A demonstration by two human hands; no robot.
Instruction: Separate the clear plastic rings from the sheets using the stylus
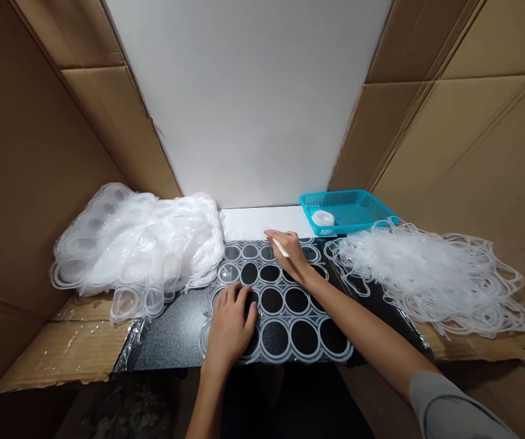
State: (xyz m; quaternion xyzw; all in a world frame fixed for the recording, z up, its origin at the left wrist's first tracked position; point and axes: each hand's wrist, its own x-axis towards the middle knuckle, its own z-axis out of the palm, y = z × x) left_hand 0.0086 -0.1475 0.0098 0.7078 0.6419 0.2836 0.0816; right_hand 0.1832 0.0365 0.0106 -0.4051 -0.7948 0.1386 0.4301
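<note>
A translucent sheet of joined rings (285, 310) lies flat on the black speckled board (171, 335), dark showing through its round openings. My left hand (230, 323) rests palm down on the sheet's left part, fingers apart. Near the sheet's far edge, my right hand (289, 251) is closed around a thin white pen-like tool (280, 247). Its fingertips reach toward the top row of rings; the tool's working tip is hidden by the hand.
Stacked translucent ring sheets (152, 244) are heaped at the left. A blue basket (358, 228) at the back right holds white round pieces (323, 218). Tangled ring strips (436, 274) lie at the right. Cardboard walls (472, 140) stand on both sides.
</note>
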